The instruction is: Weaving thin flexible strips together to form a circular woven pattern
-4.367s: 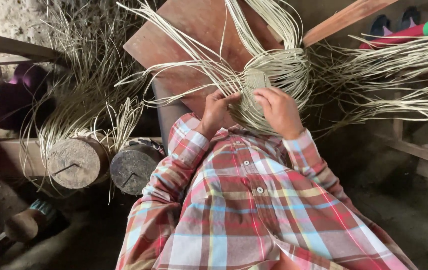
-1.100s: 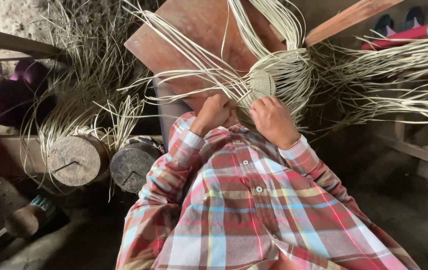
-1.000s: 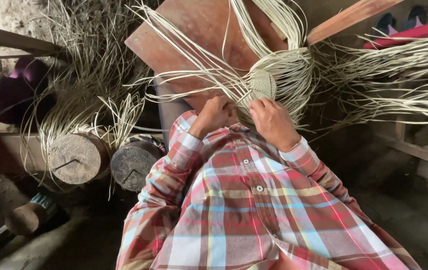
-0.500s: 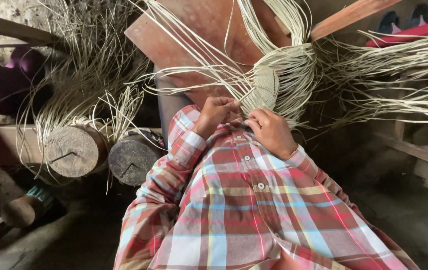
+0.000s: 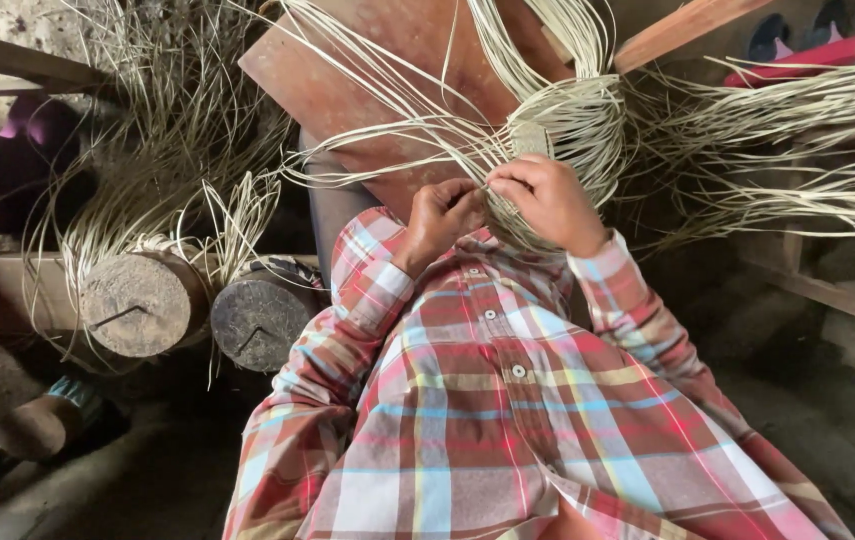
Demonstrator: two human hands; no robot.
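Raised since half a second ago, the right hand (image 5: 547,200) is closed over the woven piece (image 5: 532,140) at centre, a strand (image 5: 387,120) pinched taut by the left hand (image 5: 444,215) beside it.

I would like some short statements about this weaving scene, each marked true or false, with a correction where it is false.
1. Both hands touch the pale woven piece. True.
2. The left hand holds a knife. False: it pinches thin pale strips and no tool shows.
3. Two round wooden blocks stand to the left of the person. True.
4. The shirt is plain white. False: it is plaid in red, blue and yellow.
5. The right hand rests on the floor. False: it is raised at the woven piece.
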